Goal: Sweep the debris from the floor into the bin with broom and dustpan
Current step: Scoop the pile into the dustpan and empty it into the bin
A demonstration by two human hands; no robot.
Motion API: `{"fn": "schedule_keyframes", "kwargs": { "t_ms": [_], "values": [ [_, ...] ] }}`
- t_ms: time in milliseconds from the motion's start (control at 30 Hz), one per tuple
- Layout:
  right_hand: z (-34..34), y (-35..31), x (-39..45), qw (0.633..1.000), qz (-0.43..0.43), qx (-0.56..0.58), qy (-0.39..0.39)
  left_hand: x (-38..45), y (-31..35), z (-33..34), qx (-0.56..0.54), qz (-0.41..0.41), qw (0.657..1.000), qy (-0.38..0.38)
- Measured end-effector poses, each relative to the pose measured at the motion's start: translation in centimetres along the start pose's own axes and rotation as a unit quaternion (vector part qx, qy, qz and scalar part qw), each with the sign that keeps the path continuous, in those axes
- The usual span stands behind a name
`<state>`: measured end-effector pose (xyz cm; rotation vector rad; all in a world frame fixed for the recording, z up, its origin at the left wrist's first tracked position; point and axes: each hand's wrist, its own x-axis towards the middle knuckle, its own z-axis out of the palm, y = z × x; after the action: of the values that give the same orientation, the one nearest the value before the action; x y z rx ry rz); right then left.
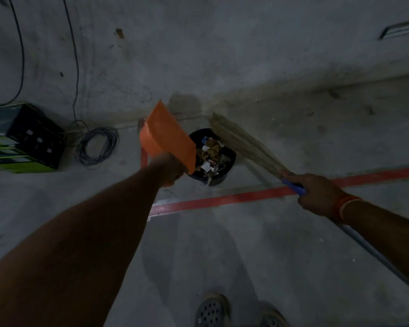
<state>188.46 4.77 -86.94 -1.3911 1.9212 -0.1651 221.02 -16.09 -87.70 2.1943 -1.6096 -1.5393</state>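
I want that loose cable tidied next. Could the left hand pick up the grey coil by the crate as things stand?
Probably not yet: the left hand grips the orange dustpan over the bin, and the grey coil lies on the floor, well off to the side.

Looks like a garage, parking bay or industrial back room, not a home. Bare concrete floor [222, 256], grey, stained and scuffed, meets a rough concrete wall [198, 55] w/ dark marks. Red painted lines [246, 195] run across the floor like bay or zone markings, one long stripe plus a short one at right angles near the wall. Loose cables [75, 55] hang down the wall; a grey cable coil [97, 146] lies on the floor beside black and green boxes [26, 140]. Dim light, no furniture. A black bin [213, 156] full of scraps stands by the wall.
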Motion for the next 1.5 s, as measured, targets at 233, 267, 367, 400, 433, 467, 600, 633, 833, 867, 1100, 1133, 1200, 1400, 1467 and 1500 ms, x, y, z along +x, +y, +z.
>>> {"fn": "schedule_keyframes", "kwargs": {
  "t_ms": [233,267,367,400,433,467,600,633,833,867,1100,1133,1200,1400,1467,1500],
  "values": [
    [0.7,-5.8,0.4,0.969,0.042,0.243,-0.007,-2.5,-3.8,-2.1,-0.125,0.065,0.99,0.018],
    [0.8,-7.1,0.9,0.965,0.031,0.259,-0.005,-2.5,-4.3,-2.9,-0.133,0.072,0.988,0.029],
    [2.1,-11.8,3.4,0.963,0.004,0.27,0.01,-1.6,-5.6,-6.0,-0.147,0.076,0.985,0.051],
    [2.7,-13.3,4.3,0.962,-0.001,0.274,0.012,-1.3,-5.8,-7.2,-0.146,0.081,0.984,0.057],
    [3.6,-14.9,5.3,0.959,-0.001,0.284,0.011,-0.9,-6.1,-8.4,-0.144,0.086,0.984,0.059],
    [4.6,-16.6,6.3,0.955,0.002,0.295,0.009,-0.3,-6.5,-9.7,-0.146,0.092,0.983,0.057],
    [10.7,-24.1,11.4,0.942,0.017,0.334,0.006,3.0,-9.2,-14.7,-0.148,0.111,0.982,0.05],
    [12.5,-25.9,12.7,0.942,0.019,0.334,0.001,3.8,-10.1,-16.0,-0.139,0.11,0.983,0.046],
    [20.4,-34.4,19.7,0.927,0.095,0.363,-0.017,8.2,-16.6,-23.3,-0.105,0.085,0.991,-0.005],
    [21.3,-35.2,20.8,0.924,0.109,0.366,-0.011,8.9,-17.7,-24.2,-0.114,0.079,0.99,-0.009],
    [26.3,-38.2,27.3,0.912,0.188,0.361,0.057,12.4,-23.4,-29.2,-0.148,0.025,0.988,-0.024],
    [27.0,-38.2,28.3,0.911,0.196,0.357,0.069,12.8,-24.1,-29.5,-0.151,0.017,0.988,-0.024],
    [27.8,-38.2,29.8,0.901,0.213,0.368,0.084,13.3,-25.3,-30.1,-0.151,0.005,0.988,-0.021],
    [29.4,-37.2,32.5,0.922,0.24,0.299,0.058,14.2,-27.2,-30.8,-0.152,-0.004,0.988,-0.034],
    [30.5,-35.9,33.1,0.919,0.245,0.305,0.05,14.3,-27.3,-30.8,-0.143,-0.005,0.989,-0.041],
    [30.3,-36.3,32.4,0.914,0.254,0.311,0.052,14.2,-27.4,-30.8,-0.138,-0.005,0.989,-0.046]
  ]
}}
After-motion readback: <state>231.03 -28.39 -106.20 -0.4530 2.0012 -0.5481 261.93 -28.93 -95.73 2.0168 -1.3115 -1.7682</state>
